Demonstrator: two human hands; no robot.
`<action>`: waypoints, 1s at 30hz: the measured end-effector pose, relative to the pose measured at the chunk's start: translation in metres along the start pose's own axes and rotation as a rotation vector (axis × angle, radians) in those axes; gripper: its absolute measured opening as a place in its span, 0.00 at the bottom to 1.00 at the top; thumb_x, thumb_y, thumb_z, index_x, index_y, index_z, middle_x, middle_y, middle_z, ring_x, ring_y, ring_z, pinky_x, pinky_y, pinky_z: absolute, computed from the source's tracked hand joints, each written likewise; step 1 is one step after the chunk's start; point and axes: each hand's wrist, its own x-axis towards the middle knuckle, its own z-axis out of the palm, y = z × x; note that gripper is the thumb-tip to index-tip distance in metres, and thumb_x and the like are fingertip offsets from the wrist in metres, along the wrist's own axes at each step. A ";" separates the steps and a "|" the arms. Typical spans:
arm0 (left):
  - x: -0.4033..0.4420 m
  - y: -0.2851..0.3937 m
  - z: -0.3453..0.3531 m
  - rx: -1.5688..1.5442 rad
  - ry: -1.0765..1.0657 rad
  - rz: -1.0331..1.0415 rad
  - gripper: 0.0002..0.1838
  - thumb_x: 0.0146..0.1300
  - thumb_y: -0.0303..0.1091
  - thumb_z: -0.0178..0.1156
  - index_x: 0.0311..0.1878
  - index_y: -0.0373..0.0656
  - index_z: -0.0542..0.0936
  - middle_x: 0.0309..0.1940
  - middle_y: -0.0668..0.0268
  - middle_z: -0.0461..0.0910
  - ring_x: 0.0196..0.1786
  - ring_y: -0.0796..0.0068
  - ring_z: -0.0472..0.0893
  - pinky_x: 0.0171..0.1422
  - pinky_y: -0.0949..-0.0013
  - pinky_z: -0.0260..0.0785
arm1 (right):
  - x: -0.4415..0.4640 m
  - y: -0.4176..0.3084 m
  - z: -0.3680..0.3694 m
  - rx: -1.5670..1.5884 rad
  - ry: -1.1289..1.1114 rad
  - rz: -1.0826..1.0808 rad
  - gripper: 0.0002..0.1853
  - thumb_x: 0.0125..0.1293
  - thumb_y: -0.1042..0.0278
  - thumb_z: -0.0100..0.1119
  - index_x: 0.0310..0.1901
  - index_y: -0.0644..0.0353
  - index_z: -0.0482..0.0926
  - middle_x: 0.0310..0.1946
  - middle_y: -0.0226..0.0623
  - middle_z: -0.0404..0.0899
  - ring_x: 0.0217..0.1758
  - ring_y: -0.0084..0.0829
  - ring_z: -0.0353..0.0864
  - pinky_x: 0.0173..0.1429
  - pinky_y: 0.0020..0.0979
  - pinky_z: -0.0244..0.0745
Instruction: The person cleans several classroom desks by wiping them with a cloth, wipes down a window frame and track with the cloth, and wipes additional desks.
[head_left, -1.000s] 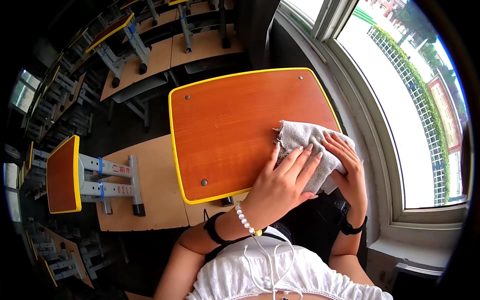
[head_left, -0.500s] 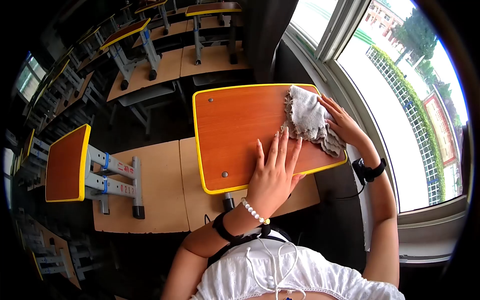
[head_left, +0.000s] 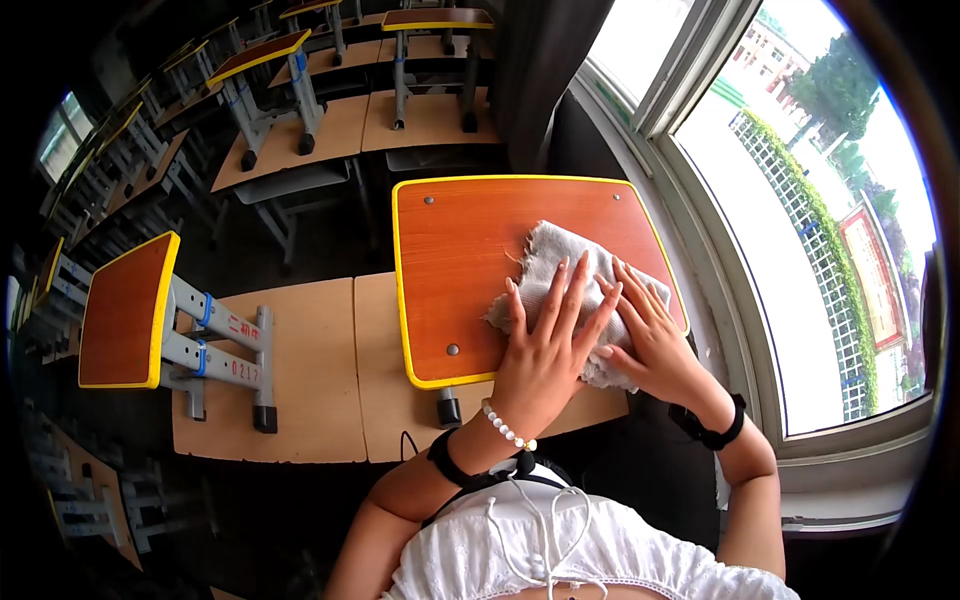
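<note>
A stool (head_left: 480, 225) with a reddish-brown wooden seat and yellow edging stands on the desk in front of me. A grey, frayed cloth (head_left: 553, 243) lies bunched over the right part of its seat. My right hand (head_left: 655, 345) rests flat on the cloth, fingers stretched out towards the upper left. Fingers spread, my left hand (head_left: 548, 345) lies beside it, its fingertips over the cloth's left part. The two hands are almost touching. Cloth under both palms is hidden.
Another stool (head_left: 125, 315) lies on its side on the joined desk (head_left: 300, 400) to the left. Further desks with stools on them fill the room ahead. A window (head_left: 780, 250) with a pale frame runs close along the right, beside a dark curtain (head_left: 550, 70).
The cloth has moved from the seat's upper right corner down and left, with my right hand on it. My left hand, nearly in place, now overlaps the cloth.
</note>
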 end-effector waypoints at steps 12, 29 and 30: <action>0.004 0.001 0.011 0.123 0.019 -0.024 0.59 0.44 0.65 0.68 0.79 0.69 0.47 0.78 0.52 0.46 0.79 0.55 0.52 0.71 0.27 0.47 | 0.038 0.086 -0.018 -0.109 -0.027 0.138 0.36 0.71 0.51 0.54 0.76 0.50 0.54 0.77 0.49 0.48 0.80 0.47 0.47 0.78 0.40 0.51; -0.062 -0.033 -0.027 -0.113 0.541 -0.179 0.43 0.61 0.67 0.57 0.71 0.48 0.66 0.74 0.45 0.56 0.77 0.43 0.54 0.75 0.33 0.25 | 0.205 -0.041 0.042 -0.084 -0.165 -0.058 0.54 0.62 0.25 0.48 0.76 0.62 0.47 0.76 0.64 0.41 0.79 0.59 0.43 0.78 0.55 0.44; -0.069 -0.041 -0.031 -0.139 0.616 -0.231 0.44 0.61 0.68 0.57 0.72 0.48 0.64 0.74 0.46 0.56 0.77 0.43 0.53 0.75 0.33 0.25 | 0.197 -0.060 0.041 -0.066 -0.192 -0.151 0.55 0.61 0.24 0.49 0.76 0.62 0.47 0.75 0.65 0.41 0.79 0.61 0.43 0.77 0.57 0.45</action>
